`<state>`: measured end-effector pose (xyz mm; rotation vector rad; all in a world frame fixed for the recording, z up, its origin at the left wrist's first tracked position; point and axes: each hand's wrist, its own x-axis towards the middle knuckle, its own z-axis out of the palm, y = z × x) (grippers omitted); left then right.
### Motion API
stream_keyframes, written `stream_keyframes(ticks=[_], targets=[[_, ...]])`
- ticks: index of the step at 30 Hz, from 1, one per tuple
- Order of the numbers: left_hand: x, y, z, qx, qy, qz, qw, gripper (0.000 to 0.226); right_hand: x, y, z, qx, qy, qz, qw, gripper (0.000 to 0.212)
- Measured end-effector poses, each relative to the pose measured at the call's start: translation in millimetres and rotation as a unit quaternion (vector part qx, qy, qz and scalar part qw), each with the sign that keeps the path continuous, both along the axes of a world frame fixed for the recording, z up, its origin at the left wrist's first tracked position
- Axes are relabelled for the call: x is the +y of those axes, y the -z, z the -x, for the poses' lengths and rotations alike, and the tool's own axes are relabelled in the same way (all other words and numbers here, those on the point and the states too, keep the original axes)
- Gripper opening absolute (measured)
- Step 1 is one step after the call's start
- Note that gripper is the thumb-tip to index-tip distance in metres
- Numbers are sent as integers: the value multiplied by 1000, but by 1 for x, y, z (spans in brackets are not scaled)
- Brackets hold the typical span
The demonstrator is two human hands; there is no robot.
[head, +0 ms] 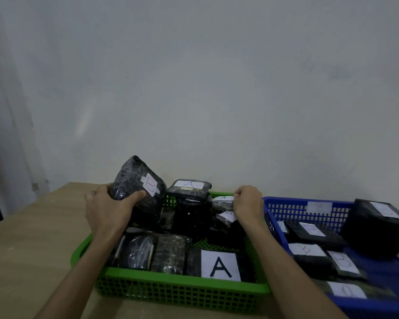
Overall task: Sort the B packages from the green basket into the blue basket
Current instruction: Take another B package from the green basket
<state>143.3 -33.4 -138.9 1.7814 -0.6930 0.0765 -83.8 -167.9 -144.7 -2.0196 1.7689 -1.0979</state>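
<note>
The left hand (106, 210) grips a black wrapped package with a B label (138, 192), thumb across its front and fingers curled behind it, holding it tilted above the 10 o'clock corner of the green basket (177, 288). The right hand (248, 203) hangs over the basket's 2 o'clock corner with its fingers curled in; whether it pinches anything I cannot tell, since the fingertips are turned away.

Inside the green basket lie more black packages: one with a large A label (220, 265) at 5 o'clock, two unlabelled-looking ones side by side at 7 o'clock, and a stack at 12 o'clock topped by a package with a small A label (189, 186).

The blue basket (293, 209) sits just beside the green one at 3 o'clock, their rims close. It holds several black packages with B labels facing up, and a bigger black box (376, 229) rests tilted against its far right side. Both baskets stand on a pale wooden worktop (32, 238) before a plain wall (194, 77).
</note>
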Motion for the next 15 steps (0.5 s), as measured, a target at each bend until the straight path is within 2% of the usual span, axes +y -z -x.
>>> stream_keyframes(ticks=[4, 7, 10, 12, 15], targets=[[4, 1, -5, 88, 66, 98, 989, 67, 3, 3, -3, -20, -15, -5, 1000, 45], [4, 1, -4, 145, 140, 136, 970, 55, 5, 3, -5, -20, -30, -44, 998, 30], [3, 0, -2, 143, 196, 143, 959, 42, 9, 3, -6, -4, -27, -61, 998, 20], [3, 0, 0, 143, 230, 144, 952, 53, 11, 2, -6, -29, -32, -52, 998, 23], [3, 0, 2, 155, 278, 146, 937, 74, 19, -6, -3, -143, -54, -30, 988, 32]])
